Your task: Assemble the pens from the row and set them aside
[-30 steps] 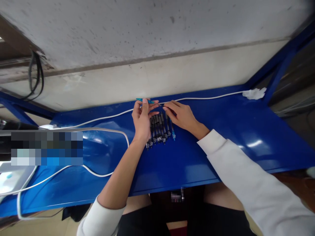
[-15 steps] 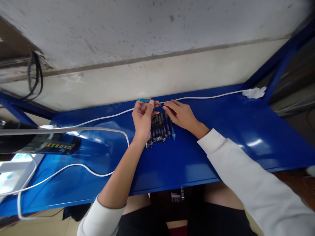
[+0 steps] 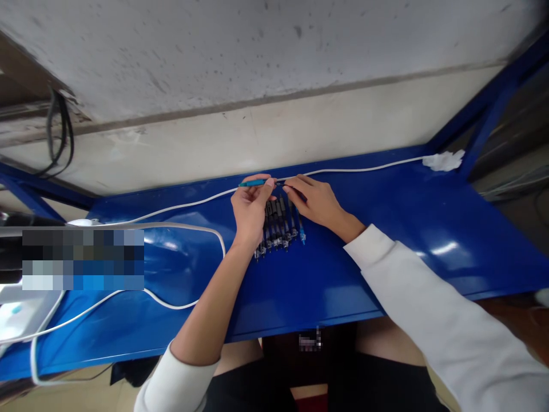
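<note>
My left hand (image 3: pixel 249 216) is closed on a teal pen (image 3: pixel 254 183), which lies nearly level between thumb and fingers above the blue table. Facing it from the right, my right hand (image 3: pixel 316 201) has its fingertips pinched close to the pen's end. A small, thin dark part shows in the gap between the hands; what my right fingers hold is too small to make out. Below the hands, several dark pens (image 3: pixel 277 220) lie side by side in a row, partly covered by my left hand. At the row's right end is a pen with a light blue end (image 3: pixel 302 236).
A white cable (image 3: pixel 364 170) runs along the back of the blue table (image 3: pixel 300 292) to a crumpled white wad (image 3: pixel 444 161). More white cable (image 3: pixel 171 307) loops at the left, beside a white device (image 3: pixel 17 320) and a blurred-out dark object. A wall (image 3: pixel 266 131) stands behind.
The teal pen has turned in my left hand: its far left end has dropped, and more of its barrel shows. My right hand stays almost where it was.
</note>
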`<state>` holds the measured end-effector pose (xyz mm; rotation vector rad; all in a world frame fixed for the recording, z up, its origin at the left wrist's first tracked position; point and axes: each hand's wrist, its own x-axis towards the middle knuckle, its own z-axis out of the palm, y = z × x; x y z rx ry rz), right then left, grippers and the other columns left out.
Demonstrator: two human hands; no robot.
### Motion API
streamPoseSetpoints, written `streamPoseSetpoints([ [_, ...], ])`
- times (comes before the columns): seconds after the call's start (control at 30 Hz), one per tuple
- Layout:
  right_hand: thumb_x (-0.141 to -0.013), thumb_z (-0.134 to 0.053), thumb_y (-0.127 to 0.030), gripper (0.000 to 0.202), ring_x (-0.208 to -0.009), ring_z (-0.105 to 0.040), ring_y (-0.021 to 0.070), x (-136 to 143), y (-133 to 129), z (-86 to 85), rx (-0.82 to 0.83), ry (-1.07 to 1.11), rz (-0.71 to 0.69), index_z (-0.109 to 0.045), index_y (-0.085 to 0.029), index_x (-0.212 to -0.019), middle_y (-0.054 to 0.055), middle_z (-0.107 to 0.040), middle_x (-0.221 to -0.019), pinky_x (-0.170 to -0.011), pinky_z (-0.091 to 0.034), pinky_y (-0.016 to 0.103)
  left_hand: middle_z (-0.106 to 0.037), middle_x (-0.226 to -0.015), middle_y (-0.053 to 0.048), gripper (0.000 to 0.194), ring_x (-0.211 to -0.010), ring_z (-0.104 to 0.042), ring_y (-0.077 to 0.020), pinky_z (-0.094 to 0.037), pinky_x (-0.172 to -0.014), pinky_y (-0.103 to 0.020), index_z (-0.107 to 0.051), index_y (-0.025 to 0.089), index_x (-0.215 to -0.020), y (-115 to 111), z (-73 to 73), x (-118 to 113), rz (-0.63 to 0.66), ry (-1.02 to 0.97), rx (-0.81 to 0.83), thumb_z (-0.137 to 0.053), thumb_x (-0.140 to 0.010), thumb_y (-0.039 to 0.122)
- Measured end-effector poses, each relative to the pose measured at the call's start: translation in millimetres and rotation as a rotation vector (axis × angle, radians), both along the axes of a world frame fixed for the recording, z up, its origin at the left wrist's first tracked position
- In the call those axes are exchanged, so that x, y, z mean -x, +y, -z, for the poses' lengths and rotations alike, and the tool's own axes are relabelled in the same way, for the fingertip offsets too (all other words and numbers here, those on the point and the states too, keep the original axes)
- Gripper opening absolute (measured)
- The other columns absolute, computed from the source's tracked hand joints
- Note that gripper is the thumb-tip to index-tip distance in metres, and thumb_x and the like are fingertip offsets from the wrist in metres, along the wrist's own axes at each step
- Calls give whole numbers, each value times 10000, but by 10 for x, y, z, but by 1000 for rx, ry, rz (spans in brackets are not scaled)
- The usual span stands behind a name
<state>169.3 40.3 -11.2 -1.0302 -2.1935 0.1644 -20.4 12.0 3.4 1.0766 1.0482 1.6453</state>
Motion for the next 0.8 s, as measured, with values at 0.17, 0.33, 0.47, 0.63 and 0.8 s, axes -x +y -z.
streamPoseSetpoints([
  [0.17,-1243,-438,-415,388,-1019,-775,239,8,3,7,-17,2,-9,-751,-231,-1380,103,-821,-1244,-762,-503,332,-823,-1028,-88,307,-997,-781,-221,-620,-761,-295,-839,217,-1026,1,-11,23,29,12,8,-964,-909,471],
  [0.33,-1239,-452,-406,368,-1016,-775,240,-1,8,16,-33,1,-3,-755,-237,-1360,98,-823,-1243,-764,-500,334,-829,-1074,-96,365,-1029,-782,-232,-613,-760,-311,-842,221,-1065,31,55,13,23,-11,31,-950,-919,538],
  [0.47,-1236,-467,-388,348,-1019,-777,240,-9,13,17,-30,7,-7,-748,-229,-1363,97,-822,-1260,-780,-504,342,-826,-1083,-99,375,-1047,-788,-240,-626,-771,-320,-839,226,-1040,43,95,10,30,9,41,-921,-942,578],
  [0.63,-1230,-489,-383,324,-996,-767,237,4,8,14,-35,0,-2,-750,-231,-1347,96,-814,-1224,-748,-479,330,-813,-1014,-93,381,-1046,-798,-242,-640,-760,-312,-835,223,-990,52,111,34,14,37,45,-909,-953,595],
  [0.8,-1224,-511,-395,306,-978,-755,234,13,5,16,-44,-6,6,-751,-239,-1334,92,-808,-1213,-724,-460,324,-814,-974,-89,401,-1006,-801,-237,-642,-754,-312,-832,219,-996,60,118,25,10,55,49,-921,-937,605],
])
